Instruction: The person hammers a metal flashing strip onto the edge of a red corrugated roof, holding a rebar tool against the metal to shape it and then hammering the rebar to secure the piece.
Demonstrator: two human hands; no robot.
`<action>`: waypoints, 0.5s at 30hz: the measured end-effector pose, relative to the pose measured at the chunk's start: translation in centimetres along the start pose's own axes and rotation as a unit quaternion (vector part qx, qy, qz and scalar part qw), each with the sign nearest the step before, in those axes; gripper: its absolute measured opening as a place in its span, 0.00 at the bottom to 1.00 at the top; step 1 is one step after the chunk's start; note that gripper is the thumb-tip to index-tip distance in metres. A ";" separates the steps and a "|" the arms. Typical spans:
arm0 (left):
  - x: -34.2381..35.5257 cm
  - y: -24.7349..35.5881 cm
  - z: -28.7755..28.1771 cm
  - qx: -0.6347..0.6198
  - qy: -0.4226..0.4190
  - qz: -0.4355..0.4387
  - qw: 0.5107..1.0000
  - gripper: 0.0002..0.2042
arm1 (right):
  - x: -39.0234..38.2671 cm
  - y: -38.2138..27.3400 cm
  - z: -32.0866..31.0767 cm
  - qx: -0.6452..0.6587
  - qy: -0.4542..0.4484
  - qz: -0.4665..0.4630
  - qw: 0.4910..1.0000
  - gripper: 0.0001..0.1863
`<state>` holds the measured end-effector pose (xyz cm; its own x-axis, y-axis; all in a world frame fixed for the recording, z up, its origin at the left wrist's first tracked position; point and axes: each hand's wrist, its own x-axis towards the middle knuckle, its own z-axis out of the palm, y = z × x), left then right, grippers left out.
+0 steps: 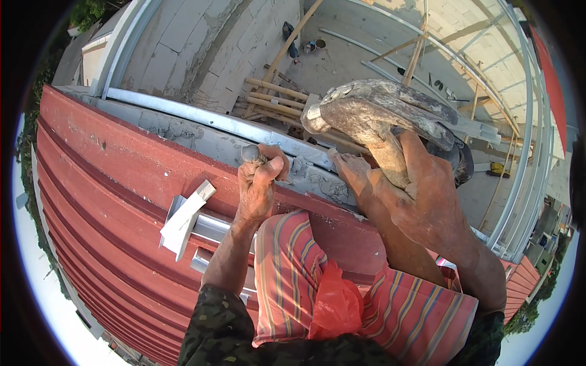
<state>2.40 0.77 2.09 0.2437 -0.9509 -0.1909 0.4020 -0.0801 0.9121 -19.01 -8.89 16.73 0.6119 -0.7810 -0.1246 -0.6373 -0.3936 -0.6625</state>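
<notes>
My left hand (261,177) is closed around a small round-topped grey piece (250,153), likely metal, just above the edge of the red roofing (104,140). To its right, my right hand (409,195) grips the pale handle of a worn, grey-smeared hammer (348,104), raised over the opening. Beneath both runs a galvanized steel channel (201,122) along a rough grey block wall top (159,122). My bare foot (349,166) rests by the channel, partly behind my right hand. A red plastic bag (336,299) lies between my striped-clad legs.
White offcuts (186,219) and silver channel pieces (210,227) lie on the sloped roofing left of me. Past the wall edge is a drop into a block-walled room with bamboo poles (274,88), a bucket (320,44) and a yellow object (499,168). Steel framing (506,73) rises at right.
</notes>
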 end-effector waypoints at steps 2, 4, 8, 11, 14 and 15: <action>-0.3 0.0 -0.1 0.046 -0.009 -0.005 0.999 0.13 | 0.4 -0.4 0.0 -0.007 0.002 -0.003 1.000 0.19; -0.5 0.1 0.0 0.031 -0.011 -0.004 0.999 0.11 | 0.6 -0.8 -0.2 -0.019 0.005 -0.004 1.000 0.19; -1.1 0.0 -0.2 0.023 -0.023 0.004 0.999 0.07 | 1.0 -1.7 -0.6 -0.016 0.004 -0.036 0.999 0.18; -1.5 0.4 -0.5 -0.003 -0.046 -0.008 0.999 0.06 | 1.5 -3.7 -1.4 0.017 0.017 -0.041 0.999 0.18; -1.9 0.3 -0.7 0.020 -0.073 0.027 0.997 0.07 | 1.6 -5.6 -1.6 0.031 0.056 -0.088 0.994 0.19; -2.2 0.5 -0.8 0.019 -0.066 0.033 0.997 0.07 | 1.3 -5.8 -1.2 -0.022 0.059 -0.138 0.988 0.17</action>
<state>2.72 3.01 2.64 0.1485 -0.9854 -0.0832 0.3544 -0.0255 0.9347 -15.09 -8.22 21.29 0.7080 -0.6910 0.1457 -0.4745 -0.6183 -0.6265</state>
